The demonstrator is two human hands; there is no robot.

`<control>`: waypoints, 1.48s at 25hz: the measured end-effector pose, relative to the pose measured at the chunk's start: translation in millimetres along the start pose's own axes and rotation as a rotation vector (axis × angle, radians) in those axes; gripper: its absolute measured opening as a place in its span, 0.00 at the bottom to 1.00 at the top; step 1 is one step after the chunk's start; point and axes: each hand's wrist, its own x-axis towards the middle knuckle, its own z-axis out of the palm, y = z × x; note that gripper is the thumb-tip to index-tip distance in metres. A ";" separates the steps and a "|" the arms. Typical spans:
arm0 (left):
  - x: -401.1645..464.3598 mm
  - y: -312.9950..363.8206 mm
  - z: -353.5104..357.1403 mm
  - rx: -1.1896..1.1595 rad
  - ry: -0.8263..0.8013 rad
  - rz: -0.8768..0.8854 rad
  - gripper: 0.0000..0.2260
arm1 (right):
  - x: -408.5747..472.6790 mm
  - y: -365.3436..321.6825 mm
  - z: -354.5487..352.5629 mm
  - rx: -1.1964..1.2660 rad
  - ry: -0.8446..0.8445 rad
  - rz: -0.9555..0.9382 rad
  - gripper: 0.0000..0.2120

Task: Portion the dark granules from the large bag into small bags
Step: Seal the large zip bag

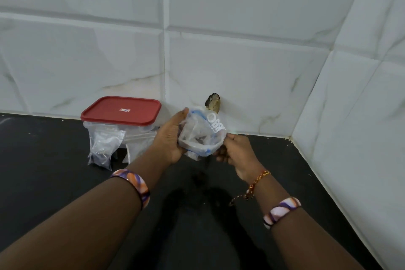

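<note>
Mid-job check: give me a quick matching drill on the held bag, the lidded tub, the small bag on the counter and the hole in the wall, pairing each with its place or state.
Things:
1. crumpled clear plastic bag with blue and white print
2. red rectangular plastic lid
3. small clear plastic bag with dark granules at its bottom
4. rough dark hole in the white tiled wall

Places or states:
A. stands on the black counter, against the clear tub
B. just above the held bag, behind it
C. gripped by the left hand and the right hand
D. closes the clear tub

Pairs: 1-C, 2-D, 3-A, 4-B
</note>
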 end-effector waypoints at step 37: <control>-141.6 35.3 54.2 0.995 -0.177 0.222 0.08 | -121.0 -87.0 -42.8 0.064 0.094 -0.204 0.14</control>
